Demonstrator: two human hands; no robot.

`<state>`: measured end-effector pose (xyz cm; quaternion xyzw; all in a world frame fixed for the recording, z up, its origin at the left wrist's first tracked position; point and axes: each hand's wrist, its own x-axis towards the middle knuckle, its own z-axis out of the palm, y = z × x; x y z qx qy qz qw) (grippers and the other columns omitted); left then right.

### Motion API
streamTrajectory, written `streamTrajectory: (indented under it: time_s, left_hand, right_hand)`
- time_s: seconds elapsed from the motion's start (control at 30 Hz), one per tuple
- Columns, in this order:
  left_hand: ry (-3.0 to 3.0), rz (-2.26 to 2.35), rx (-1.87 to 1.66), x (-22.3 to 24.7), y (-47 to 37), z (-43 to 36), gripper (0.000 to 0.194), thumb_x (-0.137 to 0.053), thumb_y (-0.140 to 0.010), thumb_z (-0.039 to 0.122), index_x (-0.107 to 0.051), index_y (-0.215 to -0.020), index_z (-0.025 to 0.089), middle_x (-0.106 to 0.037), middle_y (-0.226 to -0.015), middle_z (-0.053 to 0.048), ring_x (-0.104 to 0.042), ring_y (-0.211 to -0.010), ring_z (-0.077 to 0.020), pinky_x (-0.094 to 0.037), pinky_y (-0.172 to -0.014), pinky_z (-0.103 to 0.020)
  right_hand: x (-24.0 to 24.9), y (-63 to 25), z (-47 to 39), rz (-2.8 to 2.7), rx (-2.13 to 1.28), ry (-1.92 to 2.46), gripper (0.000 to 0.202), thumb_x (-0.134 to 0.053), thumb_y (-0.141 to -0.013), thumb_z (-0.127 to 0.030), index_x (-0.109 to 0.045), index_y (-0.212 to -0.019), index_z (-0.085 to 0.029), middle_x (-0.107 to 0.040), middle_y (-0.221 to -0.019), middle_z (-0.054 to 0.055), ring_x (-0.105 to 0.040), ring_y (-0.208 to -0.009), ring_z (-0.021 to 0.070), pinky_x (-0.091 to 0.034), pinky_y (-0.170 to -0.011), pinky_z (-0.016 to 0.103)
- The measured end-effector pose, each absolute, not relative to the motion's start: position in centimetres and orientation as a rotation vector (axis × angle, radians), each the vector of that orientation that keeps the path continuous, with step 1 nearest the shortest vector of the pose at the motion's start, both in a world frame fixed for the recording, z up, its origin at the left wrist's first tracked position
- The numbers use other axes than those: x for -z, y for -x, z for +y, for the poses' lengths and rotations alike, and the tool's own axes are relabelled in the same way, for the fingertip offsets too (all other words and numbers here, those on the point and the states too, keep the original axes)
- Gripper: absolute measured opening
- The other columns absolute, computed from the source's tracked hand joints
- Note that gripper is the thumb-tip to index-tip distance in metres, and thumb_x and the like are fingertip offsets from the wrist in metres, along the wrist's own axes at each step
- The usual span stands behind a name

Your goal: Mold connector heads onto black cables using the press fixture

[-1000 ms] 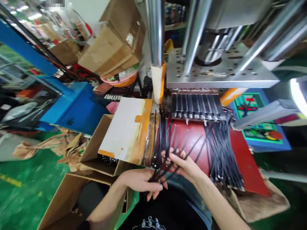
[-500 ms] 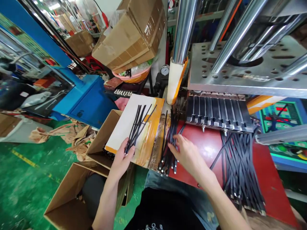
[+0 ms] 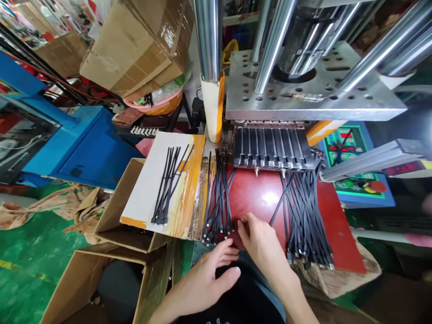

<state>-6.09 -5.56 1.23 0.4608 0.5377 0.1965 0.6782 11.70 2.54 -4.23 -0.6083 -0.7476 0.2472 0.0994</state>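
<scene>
My left hand is open at the table's front edge, thumb and fingers apart, holding nothing. My right hand hovers over the front of the red tabletop, fingers curled in towards the thumb; anything between them is hidden. Just left of it lies a loose bunch of short black cables with small metal plugs at the near ends. Farther left, a smaller group of black cables rests on a white board with orange tape. A larger pile of black cables lies to the right.
A press with a steel plate and a ribbed metal mould stands behind the tabletop. A control panel is at the right. Open cardboard boxes sit at the lower left, near a blue cabinet.
My left hand has let go of the cables on the white board and moved right and nearer me. My right hand has drawn back from the middle bunch. The view has shifted right.
</scene>
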Motion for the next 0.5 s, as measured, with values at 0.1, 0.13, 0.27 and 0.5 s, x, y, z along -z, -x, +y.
streamTrajectory:
  time_s: [0.1,0.13,0.27,0.5]
  left_hand:
    - [-1.081,1.241,-0.316,-1.9,6.4,-5.0,0.055,-0.062,-0.102,0.046,-0.06,-0.149,0.018,-0.07,-0.147,-0.018,-0.068,-0.134,-0.0292,-0.048,-0.122,-0.048]
    - [-1.091,1.256,-0.287,-2.2,6.7,-5.0,0.049,-0.062,-0.102,0.047,-0.066,-0.142,0.019,-0.073,-0.142,-0.016,-0.07,-0.131,-0.0293,-0.049,-0.121,-0.047]
    - [-0.991,1.247,-0.307,-2.0,8.0,-5.6,0.052,-0.066,-0.101,0.052,-0.067,-0.141,0.02,-0.075,-0.138,-0.015,-0.071,-0.129,-0.0299,-0.051,-0.118,-0.047]
    - [-0.431,1.118,-0.888,0.2,3.8,-4.3,0.069,-0.079,-0.09,0.064,-0.067,-0.14,0.018,-0.078,-0.122,-0.014,-0.073,-0.112,-0.0249,-0.052,-0.112,-0.042]
  right_hand:
    - [3.9,-10.7,1.6,-2.172,-0.787,1.806,0.006,-0.056,-0.104,-0.027,-0.056,-0.1,-0.022,-0.078,-0.094,0.009,-0.078,-0.078,0.0251,-0.044,-0.061,0.03]
    - [3.8,-10.1,1.5,-2.181,-0.799,1.869,0.006,-0.055,-0.105,-0.026,-0.057,-0.101,-0.022,-0.078,-0.095,0.011,-0.078,-0.076,0.0258,-0.043,-0.059,0.03]
    - [3.5,-9.2,1.6,-2.177,-0.948,1.959,0.015,-0.05,-0.105,-0.025,-0.055,-0.091,-0.022,-0.076,-0.082,0.01,-0.075,-0.067,0.0257,-0.037,-0.056,0.03]
    - [1.8,-14.5,-3.3,-1.619,-1.635,1.465,0.041,-0.056,-0.104,-0.055,-0.055,-0.079,-0.023,-0.057,-0.066,-0.003,-0.05,-0.059,0.0134,-0.038,-0.059,0.026]
